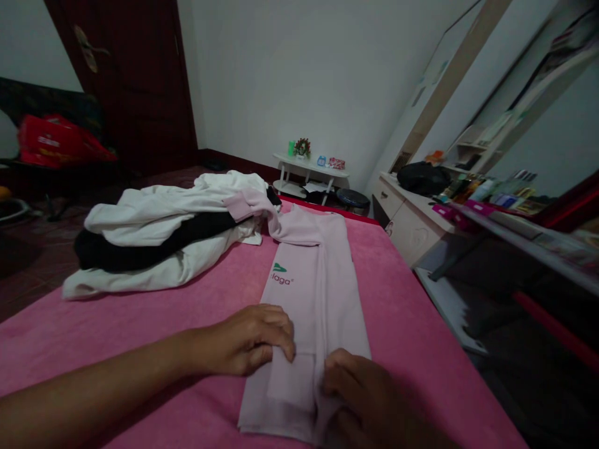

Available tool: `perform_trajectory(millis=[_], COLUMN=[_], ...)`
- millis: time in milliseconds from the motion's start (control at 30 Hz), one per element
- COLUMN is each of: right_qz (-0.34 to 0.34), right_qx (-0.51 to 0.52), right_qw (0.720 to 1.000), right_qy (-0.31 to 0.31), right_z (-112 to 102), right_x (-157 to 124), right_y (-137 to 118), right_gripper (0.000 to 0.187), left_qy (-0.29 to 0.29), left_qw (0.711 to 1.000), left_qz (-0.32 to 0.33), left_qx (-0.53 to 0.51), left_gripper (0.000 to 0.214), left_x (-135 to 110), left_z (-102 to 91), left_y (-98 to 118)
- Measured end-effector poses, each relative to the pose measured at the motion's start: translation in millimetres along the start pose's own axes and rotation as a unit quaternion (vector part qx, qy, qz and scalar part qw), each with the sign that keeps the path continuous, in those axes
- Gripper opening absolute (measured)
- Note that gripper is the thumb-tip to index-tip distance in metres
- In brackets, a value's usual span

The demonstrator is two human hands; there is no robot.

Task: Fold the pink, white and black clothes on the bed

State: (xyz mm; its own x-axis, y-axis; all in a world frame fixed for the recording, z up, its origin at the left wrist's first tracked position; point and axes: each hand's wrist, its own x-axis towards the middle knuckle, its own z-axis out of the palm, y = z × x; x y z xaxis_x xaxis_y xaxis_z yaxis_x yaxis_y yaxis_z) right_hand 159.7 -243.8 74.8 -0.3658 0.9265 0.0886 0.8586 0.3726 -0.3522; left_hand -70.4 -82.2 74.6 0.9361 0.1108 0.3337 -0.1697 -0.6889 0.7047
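A pale pink garment [311, 293] with a green logo lies folded into a long strip on the pink bed cover [412, 324]. My left hand [250, 340] rests on the strip's near left part, fingers curled and pressed down onto the fabric. My right hand [360, 390] sits at the strip's near right edge, fingers bent and pinching the fabric. Both hands touch the garment's near end.
A heap of white and black clothes [159, 240] lies at the bed's far left. Beyond the bed stand a small white table [309, 171] with small items, a dresser [412, 218] with a black bag, a cluttered shelf [510, 212] and a dark red door [135, 81].
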Motion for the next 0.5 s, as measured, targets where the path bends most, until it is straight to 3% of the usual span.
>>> perform_trajectory(millis=[167,233,367,433,500], right_qz=[0.079,0.081,0.116,0.143,0.136], right_qx=[0.056,0.061,0.12,0.18,0.224], right_qw=[0.994,0.993,0.978,0.969,0.964], right_qy=[-0.04,-0.053,-0.129,-0.091,0.046], right_z=[-26.5,-38.9,-61.9,-71.2,-76.1], right_x=[-8.2,-8.0,13.9,40.1,75.4], right_y=[-1.1,-8.8,-12.0,3.4,30.7], right_gripper=[0.04,0.038,0.025,0.015,0.021], left_qy=[-0.034,-0.06,-0.074,-0.076,-0.075], left_qw=[0.997,0.996,0.993,0.991,0.99], left_qz=[-0.053,-0.064,-0.09,-0.096,-0.1], left_qx=[-0.037,-0.025,-0.034,-0.054,-0.06], left_gripper=[0.02,0.017,0.032,0.043,0.052], left_x=[0.3,-3.0,-7.9,-9.1,-10.0], left_z=[-28.2,-26.9,-16.5,-13.5,-11.1], left_y=[16.0,21.3,26.6,27.1,26.7])
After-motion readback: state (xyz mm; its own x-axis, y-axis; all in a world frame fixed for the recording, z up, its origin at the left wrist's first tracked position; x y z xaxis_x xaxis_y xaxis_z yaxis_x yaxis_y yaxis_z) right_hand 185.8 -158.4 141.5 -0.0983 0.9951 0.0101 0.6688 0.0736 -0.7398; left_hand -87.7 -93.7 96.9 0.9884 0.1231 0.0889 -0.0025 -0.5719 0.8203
